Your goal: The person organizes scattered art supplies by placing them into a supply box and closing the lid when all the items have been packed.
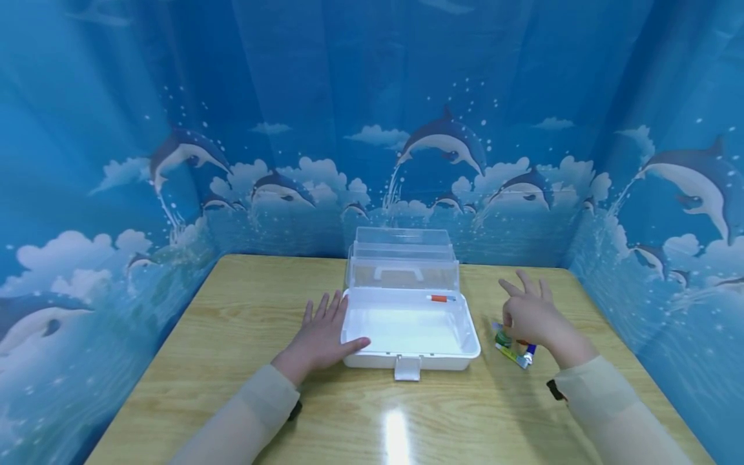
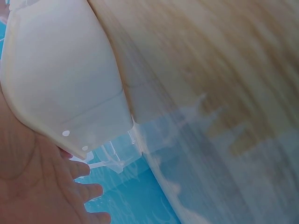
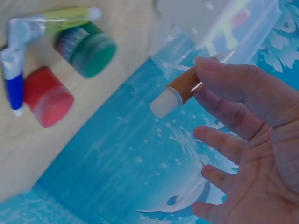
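A white plastic box (image 1: 372,363) stands with its clear lid raised at the back. My left hand (image 1: 318,339) rests against its left side, fingers straight and thumb over the front corner. Inside, by the back wall, lies a small orange tube (image 1: 438,298). To the right of the box, my right hand (image 1: 535,316) pinches a brown-orange paint tube (image 3: 184,86) with a white cap between thumb and index finger, other fingers spread. Around it on the table are a green jar (image 3: 88,51), a red jar (image 3: 48,98), a yellow tube (image 3: 65,18) and a blue tube (image 3: 13,81).
The clear lid (image 1: 403,248) with its handle leans up near the table's back edge. A white latch (image 1: 407,369) hangs at the box front. The wooden table (image 1: 250,303) is enclosed by a blue dolphin-print curtain (image 1: 325,84).
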The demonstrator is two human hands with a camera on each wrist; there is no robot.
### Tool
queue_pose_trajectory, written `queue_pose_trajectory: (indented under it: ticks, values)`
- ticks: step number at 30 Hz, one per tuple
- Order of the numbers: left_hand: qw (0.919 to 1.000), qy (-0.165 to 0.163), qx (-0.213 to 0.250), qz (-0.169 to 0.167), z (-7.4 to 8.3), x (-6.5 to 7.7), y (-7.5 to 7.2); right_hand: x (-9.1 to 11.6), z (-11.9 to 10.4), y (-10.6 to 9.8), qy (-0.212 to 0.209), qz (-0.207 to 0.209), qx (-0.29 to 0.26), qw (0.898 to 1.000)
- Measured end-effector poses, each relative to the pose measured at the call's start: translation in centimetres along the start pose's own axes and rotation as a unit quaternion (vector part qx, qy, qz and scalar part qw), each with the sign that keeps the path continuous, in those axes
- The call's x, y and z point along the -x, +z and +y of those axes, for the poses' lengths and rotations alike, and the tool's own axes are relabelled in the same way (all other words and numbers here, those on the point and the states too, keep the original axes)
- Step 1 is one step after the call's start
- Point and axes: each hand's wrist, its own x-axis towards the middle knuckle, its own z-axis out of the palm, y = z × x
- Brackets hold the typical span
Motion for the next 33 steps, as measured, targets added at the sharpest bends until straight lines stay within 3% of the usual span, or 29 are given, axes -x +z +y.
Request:
queue_pose_trajectory:
  ticks: [19, 33]
  values:
    - [1.0000, -0.007, 0.001, -0.006, -0.2, -0.2, 0.4, -1.7, -2.7, -3.5, 0.015, 0.005, -0.016, 1.000]
    - [1.0000, -0.006, 0.000, -0.007, -0.4, -0.3, 0.6, -4.0, -5.6, -5.1, -0.014, 0.024, -0.021, 0.999]
